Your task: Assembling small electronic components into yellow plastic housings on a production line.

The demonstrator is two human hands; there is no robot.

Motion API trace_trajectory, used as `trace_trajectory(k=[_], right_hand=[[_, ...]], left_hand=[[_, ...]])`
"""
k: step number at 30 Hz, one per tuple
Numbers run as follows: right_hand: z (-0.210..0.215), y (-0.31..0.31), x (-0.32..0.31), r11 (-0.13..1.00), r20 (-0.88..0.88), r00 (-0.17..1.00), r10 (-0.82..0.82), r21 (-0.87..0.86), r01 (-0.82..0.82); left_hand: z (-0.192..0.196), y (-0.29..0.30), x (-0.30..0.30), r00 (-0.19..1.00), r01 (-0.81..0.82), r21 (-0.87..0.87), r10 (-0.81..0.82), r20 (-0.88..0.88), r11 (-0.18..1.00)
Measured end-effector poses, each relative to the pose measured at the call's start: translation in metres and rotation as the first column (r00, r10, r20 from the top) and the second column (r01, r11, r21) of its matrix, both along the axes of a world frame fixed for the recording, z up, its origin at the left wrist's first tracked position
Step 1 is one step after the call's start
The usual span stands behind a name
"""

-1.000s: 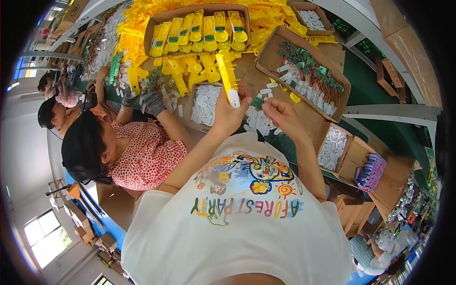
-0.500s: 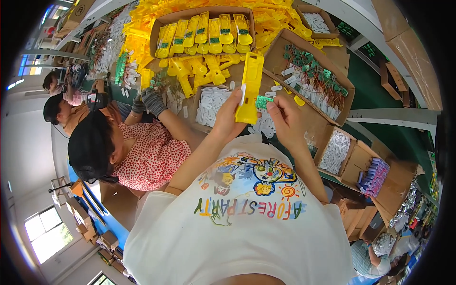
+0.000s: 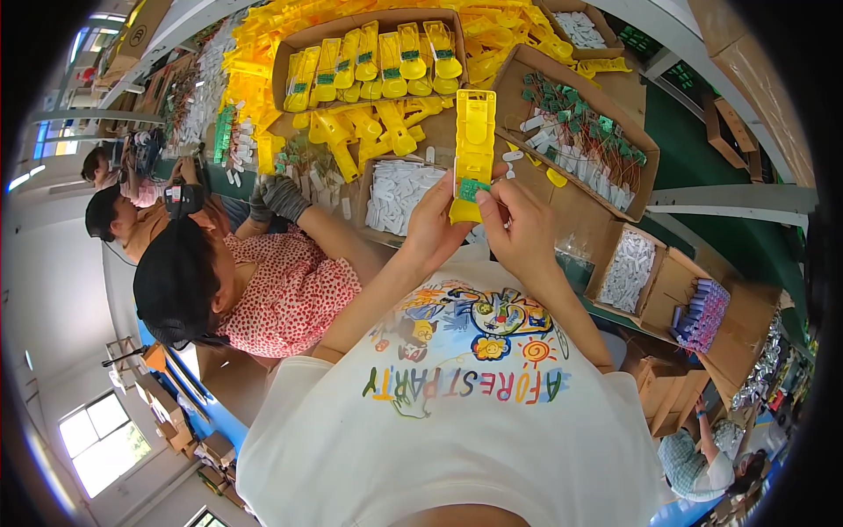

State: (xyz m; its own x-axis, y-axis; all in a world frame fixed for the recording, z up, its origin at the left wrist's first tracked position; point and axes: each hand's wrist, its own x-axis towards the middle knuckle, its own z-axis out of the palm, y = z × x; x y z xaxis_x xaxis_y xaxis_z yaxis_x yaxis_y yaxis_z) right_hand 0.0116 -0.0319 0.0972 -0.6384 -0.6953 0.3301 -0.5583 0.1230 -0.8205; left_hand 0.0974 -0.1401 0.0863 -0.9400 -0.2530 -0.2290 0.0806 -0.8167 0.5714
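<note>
A long yellow plastic piece (image 3: 473, 149) is held up above the table (image 3: 615, 88), gripped near its bottom by the left hand (image 3: 432, 230). A small green part (image 3: 472, 189) is pinched on it by the right hand (image 3: 523, 230) (steadied for careful fitting, it seems).

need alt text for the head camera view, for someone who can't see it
Seen from above, a person's left hand and right hand hold a long yellow plastic housing upright, a small green circuit board at its lower end. Behind lie cardboard trays of yellow housings and green wired parts; a co-worker in a black cap sits to the left.
</note>
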Motion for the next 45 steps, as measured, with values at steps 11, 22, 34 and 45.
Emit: trace_trajectory(k=[11,22,34,45], right_hand=[[0.010,0.002,-0.009,0.986,0.141,0.987,0.084,0.130,-0.102],[-0.005,0.001,-0.008,0.987,0.308,0.951,-0.007,0.153,-0.042],[-0.001,-0.001,-0.013,0.985,0.396,0.902,0.171,-0.087,-0.148],[-0.018,-0.005,0.002,0.972,0.354,0.921,0.162,-0.220,-0.087]], left_hand=[[-0.006,0.010,-0.002,0.990,-0.137,-0.160,0.140,0.009,0.978],[-0.020,0.020,0.002,0.941,-0.279,-0.396,0.331,0.068,0.875],[-0.022,0.018,0.000,0.947,-0.316,-0.217,0.321,-0.013,0.924],[-0.025,0.013,0.004,0.940,-0.212,-0.639,0.332,0.072,0.739]])
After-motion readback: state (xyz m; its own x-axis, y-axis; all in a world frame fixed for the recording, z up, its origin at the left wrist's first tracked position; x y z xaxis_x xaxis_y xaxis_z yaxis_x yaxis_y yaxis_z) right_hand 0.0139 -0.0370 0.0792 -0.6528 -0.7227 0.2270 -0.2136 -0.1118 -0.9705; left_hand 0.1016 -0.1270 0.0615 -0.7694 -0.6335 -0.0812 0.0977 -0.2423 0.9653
